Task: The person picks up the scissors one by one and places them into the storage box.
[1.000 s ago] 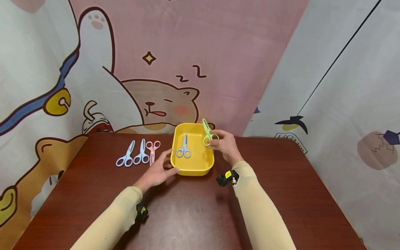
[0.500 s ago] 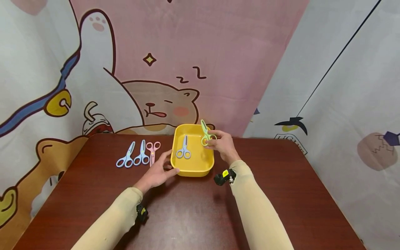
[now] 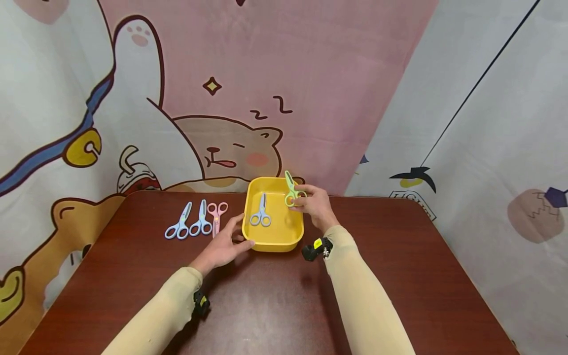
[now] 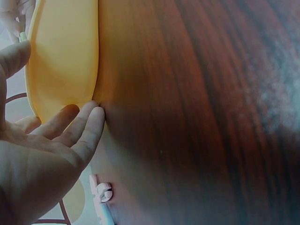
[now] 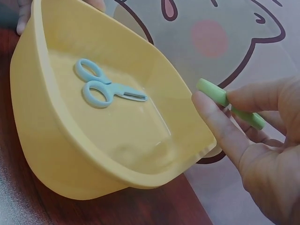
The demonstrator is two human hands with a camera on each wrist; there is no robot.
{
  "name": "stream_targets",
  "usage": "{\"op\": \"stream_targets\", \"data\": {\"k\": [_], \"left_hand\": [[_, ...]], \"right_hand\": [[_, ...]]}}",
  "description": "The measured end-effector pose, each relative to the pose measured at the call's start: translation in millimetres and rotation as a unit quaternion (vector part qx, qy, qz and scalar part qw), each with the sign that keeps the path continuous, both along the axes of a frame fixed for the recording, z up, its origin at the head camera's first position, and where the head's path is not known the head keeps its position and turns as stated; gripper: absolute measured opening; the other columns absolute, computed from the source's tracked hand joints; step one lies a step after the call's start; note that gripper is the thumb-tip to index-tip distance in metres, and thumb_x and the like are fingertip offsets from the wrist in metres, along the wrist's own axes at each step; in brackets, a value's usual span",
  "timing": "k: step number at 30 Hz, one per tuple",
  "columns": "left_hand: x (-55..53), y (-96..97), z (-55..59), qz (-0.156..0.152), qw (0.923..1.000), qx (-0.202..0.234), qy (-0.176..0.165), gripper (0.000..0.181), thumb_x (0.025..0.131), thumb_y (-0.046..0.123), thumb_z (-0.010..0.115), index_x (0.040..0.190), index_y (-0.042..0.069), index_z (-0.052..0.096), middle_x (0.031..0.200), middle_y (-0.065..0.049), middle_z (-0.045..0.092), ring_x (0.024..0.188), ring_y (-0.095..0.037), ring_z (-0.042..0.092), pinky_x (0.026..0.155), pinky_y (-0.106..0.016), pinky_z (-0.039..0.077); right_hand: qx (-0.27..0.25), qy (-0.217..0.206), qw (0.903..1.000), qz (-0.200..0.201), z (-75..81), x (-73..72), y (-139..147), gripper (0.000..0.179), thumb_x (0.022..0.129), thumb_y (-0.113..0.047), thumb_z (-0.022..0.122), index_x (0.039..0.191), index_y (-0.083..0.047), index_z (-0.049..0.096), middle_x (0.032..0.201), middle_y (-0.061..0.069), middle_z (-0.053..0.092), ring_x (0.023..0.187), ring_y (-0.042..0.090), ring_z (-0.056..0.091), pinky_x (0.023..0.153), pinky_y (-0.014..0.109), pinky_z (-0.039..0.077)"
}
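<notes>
My right hand (image 3: 318,206) pinches a pair of light green scissors (image 3: 290,181) by the handles, blades pointing away, over the right side of a yellow plastic bin (image 3: 275,244). Seen from the right wrist, the green handle (image 5: 248,117) sits between thumb and fingers, close above the bin's rim. A pair of light blue scissors (image 3: 261,212) lies on the bin floor, toward the left. At the bin's left wall my left hand (image 3: 222,249) rests, fingers spread fairly straight against the outside and thumb at the near left corner.
Left of the bin, two pairs of blue scissors (image 3: 179,226) and one pair of pink scissors (image 3: 216,213) lie side by side on the brown wooden table (image 3: 266,305). A printed curtain (image 3: 337,88) hangs behind the table's far edge.
My right hand has shifted slightly left with the green scissors, a bit further over the bin. The left hand and the bin have stayed in place.
</notes>
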State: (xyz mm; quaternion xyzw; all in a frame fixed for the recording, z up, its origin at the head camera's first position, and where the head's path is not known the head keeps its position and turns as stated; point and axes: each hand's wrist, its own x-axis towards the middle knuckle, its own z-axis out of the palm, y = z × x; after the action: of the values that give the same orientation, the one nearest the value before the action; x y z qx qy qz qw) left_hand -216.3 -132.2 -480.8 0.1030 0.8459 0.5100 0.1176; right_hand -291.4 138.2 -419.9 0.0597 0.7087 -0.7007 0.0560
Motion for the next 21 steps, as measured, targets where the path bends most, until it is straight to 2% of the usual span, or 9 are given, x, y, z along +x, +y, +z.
{"op": "stream_targets", "data": {"k": [8, 21], "left_hand": [[-0.1, -0.7, -2.3, 0.003, 1.0000, 0.000, -0.001, 0.087, 0.095, 0.027, 0.076, 0.164, 0.017, 0.023, 0.144, -0.015, 0.058, 0.117, -0.026, 0.065, 0.100, -0.047, 0.054], [0.2, -0.8, -0.3, 0.003, 1.0000, -0.005, -0.001, 0.088, 0.095, 0.030, 0.077, 0.164, 0.017, 0.023, 0.142, -0.014, 0.060, 0.117, -0.027, 0.065, 0.102, -0.049, 0.052]], "right_hand": [[0.009, -0.010, 0.9999, -0.002, 1.1, -1.1, -3.4, 0.047, 0.090, 0.016, 0.064, 0.135, 0.002, 0.064, 0.122, 0.022, 0.059, 0.110, 0.041, 0.067, 0.084, 0.041, 0.061], [0.012, -0.022, 0.9997, 0.003, -2.9, -5.5, -11.1, 0.045, 0.089, 0.016, 0.066, 0.133, 0.002, 0.066, 0.135, 0.023, 0.054, 0.099, 0.032, 0.070, 0.080, 0.037, 0.062]]}}
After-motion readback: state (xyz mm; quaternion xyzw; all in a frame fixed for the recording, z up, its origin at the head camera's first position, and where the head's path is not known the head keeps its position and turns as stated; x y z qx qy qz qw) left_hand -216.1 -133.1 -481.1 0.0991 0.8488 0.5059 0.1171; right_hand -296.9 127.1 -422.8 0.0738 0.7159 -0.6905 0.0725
